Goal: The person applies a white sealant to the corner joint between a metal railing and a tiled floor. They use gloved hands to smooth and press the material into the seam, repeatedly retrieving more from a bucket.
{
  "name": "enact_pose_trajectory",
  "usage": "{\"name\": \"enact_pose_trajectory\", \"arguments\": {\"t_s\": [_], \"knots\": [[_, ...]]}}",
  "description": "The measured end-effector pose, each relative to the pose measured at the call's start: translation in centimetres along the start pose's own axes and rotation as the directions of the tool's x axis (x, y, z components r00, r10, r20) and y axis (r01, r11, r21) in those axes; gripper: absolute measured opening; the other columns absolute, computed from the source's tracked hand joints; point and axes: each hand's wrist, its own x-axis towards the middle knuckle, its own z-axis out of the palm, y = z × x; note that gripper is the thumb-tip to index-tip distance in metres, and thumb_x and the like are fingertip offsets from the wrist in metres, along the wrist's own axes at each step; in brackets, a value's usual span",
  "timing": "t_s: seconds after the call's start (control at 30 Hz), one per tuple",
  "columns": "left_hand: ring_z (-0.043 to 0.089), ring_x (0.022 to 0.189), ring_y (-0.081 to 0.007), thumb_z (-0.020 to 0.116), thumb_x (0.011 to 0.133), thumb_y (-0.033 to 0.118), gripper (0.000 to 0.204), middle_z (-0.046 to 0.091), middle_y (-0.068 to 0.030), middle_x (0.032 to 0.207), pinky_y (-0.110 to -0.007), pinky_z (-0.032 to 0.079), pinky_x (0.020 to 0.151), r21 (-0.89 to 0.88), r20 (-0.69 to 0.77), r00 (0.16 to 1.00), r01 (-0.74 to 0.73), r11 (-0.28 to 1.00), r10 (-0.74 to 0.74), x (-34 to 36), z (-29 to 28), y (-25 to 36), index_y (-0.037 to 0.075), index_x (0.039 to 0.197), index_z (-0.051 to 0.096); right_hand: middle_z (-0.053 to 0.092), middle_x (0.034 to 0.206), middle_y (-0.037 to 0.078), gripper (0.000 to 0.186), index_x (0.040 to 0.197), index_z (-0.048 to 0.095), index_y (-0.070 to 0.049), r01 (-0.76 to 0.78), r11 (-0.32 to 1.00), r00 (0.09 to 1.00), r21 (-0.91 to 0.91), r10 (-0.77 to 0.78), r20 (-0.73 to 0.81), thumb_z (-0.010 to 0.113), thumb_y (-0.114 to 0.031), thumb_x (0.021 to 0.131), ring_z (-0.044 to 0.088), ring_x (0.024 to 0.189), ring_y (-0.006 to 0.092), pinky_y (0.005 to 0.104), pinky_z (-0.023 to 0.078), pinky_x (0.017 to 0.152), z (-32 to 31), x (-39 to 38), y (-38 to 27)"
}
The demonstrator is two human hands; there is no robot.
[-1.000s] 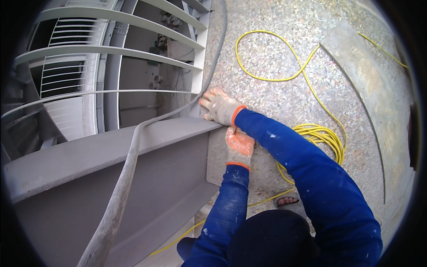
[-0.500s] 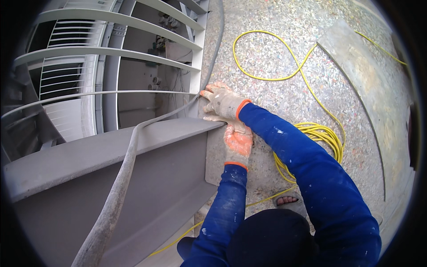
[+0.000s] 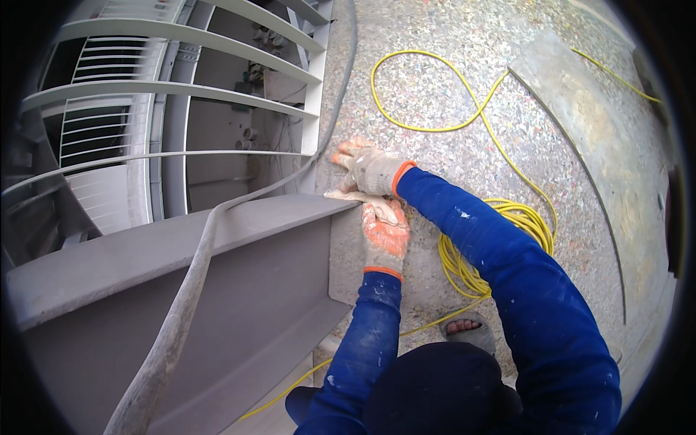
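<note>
My left hand (image 3: 386,235), in a pale work glove with an orange-coated palm, is turned palm up at the end of a grey steel beam (image 3: 290,206). Its fingers curl around a pale, putty-like strip (image 3: 361,197) that reaches onto the beam's flange corner. What the strip is made of cannot be told for certain. Just above it, my right hand (image 3: 368,168), gloved alike, has its fingers stretched out and apart. The heel of that hand is close to the strip, and its fingertips point toward a grey hose (image 3: 335,119) without gripping it.
The hose runs over the beam and along the floor edge. At left, a white metal railing (image 3: 313,94) borders a drop to a lower level. Coiled yellow cord (image 3: 533,225) lies beside my right forearm, with a loop further ahead. A flat board (image 3: 580,123) lies at right.
My right hand has drawn slightly back and right from the hose and beam edge, fingers now more lifted. More of the pale strip shows; my left hand has hardly moved.
</note>
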Motion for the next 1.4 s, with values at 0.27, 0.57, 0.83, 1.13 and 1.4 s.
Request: {"name": "enact_pose_trajectory", "arguments": {"t_s": [0.27,0.57,0.83,1.13,1.4], "knots": [[0.061,0.118,-0.0210,0.052,0.106,0.029,0.033,0.065,-0.0033,0.130,-0.036,0.056,0.099,0.044,-0.281,0.952,-0.113,0.993,0.121,-0.8,-0.2,-0.8,0.011,0.133,0.058,0.045,0.160,0.007,0.030,0.119,0.077,-0.037,-0.008,0.998,1.000,0.064,0.009,-0.015,0.053,-0.039,0.100,0.025,0.157,0.0318,0.0511,0.008,0.128,1.1,-0.4,0.0],[0.064,0.115,-0.0225,0.049,0.107,0.028,0.033,0.067,-0.0039,0.128,-0.038,0.056,0.099,0.022,-0.191,0.980,-0.051,0.998,0.054,-1.0,-1.5,-0.5,0.010,0.132,0.060,0.040,0.163,0.008,0.040,0.141,0.061,-0.037,-0.053,0.998,0.998,0.033,0.054,-0.038,0.049,-0.040,0.103,0.020,0.158,0.0316,0.0529,0.006,0.129,0.8,0.8,-0.9],[0.063,0.119,-0.0253,0.043,0.108,0.030,0.035,0.066,-0.0091,0.130,-0.042,0.052,0.105,-0.057,-0.258,0.966,0.001,0.998,-0.016,-0.9,-0.2,0.3,0.007,0.128,0.061,0.036,0.166,0.008,0.043,0.142,0.061,-0.040,-0.111,0.992,0.984,-0.059,0.119,0.135,0.050,-0.033,0.102,0.022,0.158,0.0316,0.0510,0.010,0.128,-0.2,0.0,-1.3],[0.063,0.120,-0.0263,0.040,0.109,0.023,0.034,0.067,-0.0092,0.130,-0.041,0.049,0.110,-0.024,-0.206,0.979,0.004,1.000,-0.009,-1.3,1.4,0.3,0.003,0.125,0.061,0.041,0.162,0.009,0.041,0.140,0.062,-0.035,0.035,0.999,0.994,-0.019,-0.037,-0.103,0.052,-0.031,0.100,0.029,0.154,0.0331,0.0546,0.011,0.128,1.9,-0.1,-1.3],[0.060,0.126,-0.0267,0.035,0.110,0.026,0.038,0.066,-0.0118,0.133,-0.042,0.048,0.110,-0.086,-0.011,0.995,0.098,0.991,-0.100,-1.2,-0.9,0.6,0.005,0.130,0.060,0.047,0.157,0.007,0.041,0.140,0.063,-0.039,-0.004,0.998,0.997,-0.067,0.010,0.083,0.053,-0.033,0.100,0.033,0.152,0.0304,0.0484,0.023,0.121,-0.3,1.0,-1.6]]}}
